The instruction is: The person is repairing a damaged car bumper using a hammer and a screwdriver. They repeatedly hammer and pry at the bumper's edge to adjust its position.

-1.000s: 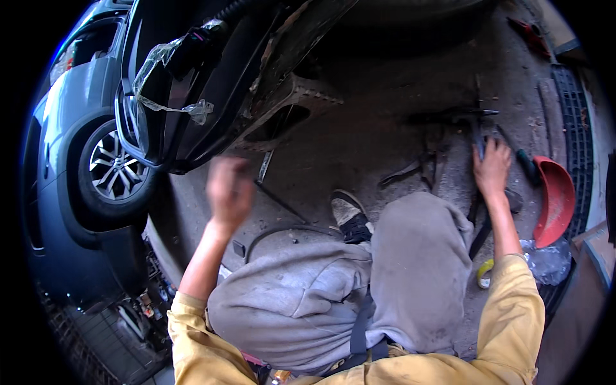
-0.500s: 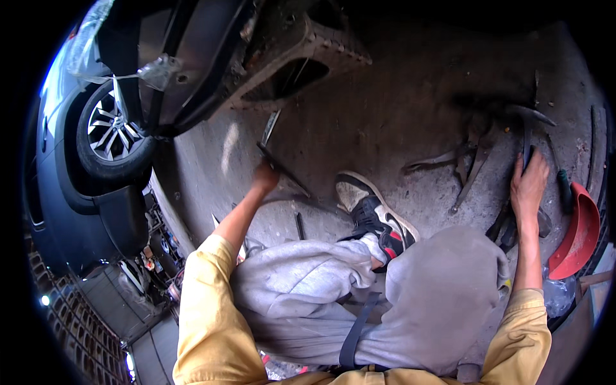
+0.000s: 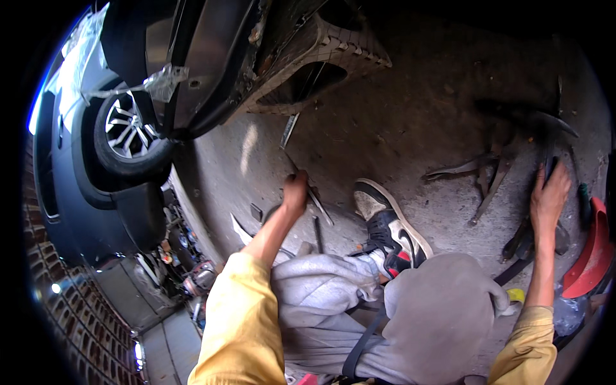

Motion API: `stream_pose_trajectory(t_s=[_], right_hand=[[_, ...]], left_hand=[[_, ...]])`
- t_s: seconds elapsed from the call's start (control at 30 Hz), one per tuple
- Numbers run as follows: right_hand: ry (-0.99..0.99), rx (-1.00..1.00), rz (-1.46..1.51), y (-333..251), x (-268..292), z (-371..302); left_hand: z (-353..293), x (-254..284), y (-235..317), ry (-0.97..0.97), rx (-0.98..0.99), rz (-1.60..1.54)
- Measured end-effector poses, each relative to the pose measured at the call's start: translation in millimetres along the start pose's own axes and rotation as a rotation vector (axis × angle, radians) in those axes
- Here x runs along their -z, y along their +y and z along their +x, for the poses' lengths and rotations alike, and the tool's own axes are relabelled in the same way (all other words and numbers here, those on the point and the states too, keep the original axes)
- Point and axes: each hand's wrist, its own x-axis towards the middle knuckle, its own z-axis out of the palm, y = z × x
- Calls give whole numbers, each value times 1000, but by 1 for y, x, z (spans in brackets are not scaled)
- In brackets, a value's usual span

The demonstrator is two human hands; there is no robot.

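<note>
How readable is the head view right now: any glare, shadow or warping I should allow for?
Head view: fisheye bends the brick wall at the rim; glare washes out the car body upper left; tools near the right hand sit in dim shadow; left hand is evenly lit.

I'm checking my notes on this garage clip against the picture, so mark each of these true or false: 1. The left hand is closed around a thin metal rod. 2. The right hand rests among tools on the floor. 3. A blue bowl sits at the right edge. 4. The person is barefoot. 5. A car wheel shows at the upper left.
1. True: the left hand grips a thin metal rod on the concrete floor.
2. True: the right hand lies flat among dark hand tools.
3. False: the bowl is red.
4. False: a black, white and red sneaker is on the foot.
5. True: the car wheel has a silver rim.
</note>
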Motion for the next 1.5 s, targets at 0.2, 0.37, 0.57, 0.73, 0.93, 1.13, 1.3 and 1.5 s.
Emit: stream_pose_trajectory(t_s=[0.2,0.37,0.57,0.73,0.93,1.13,1.3,1.5], right_hand=[[78,22,-27,13,-4,-7],[51,-27,-3,13,-6,-10],[68,-56,-71,5,-5,-8],[57,-51,-90,1,-2,-4],[26,-53,-81,-5,6,-2],[-83,-113,-145,-35,27,3],[-196,-100,53,-26,48,16],[-323,-56,806,-113,208,52]], left_hand=[[-164,-49,100,-315,-60,-48],[-216,-75,151,-436,-128,-216],[-197,-86,165,-526,-277,-416],[-186,-101,168,-471,-320,-501],[-188,-115,183,-465,-262,-667],[-186,-118,210,-674,-5,-1124],[-189,-122,209,-641,141,-1167],[-174,-124,199,-733,94,-1187]])
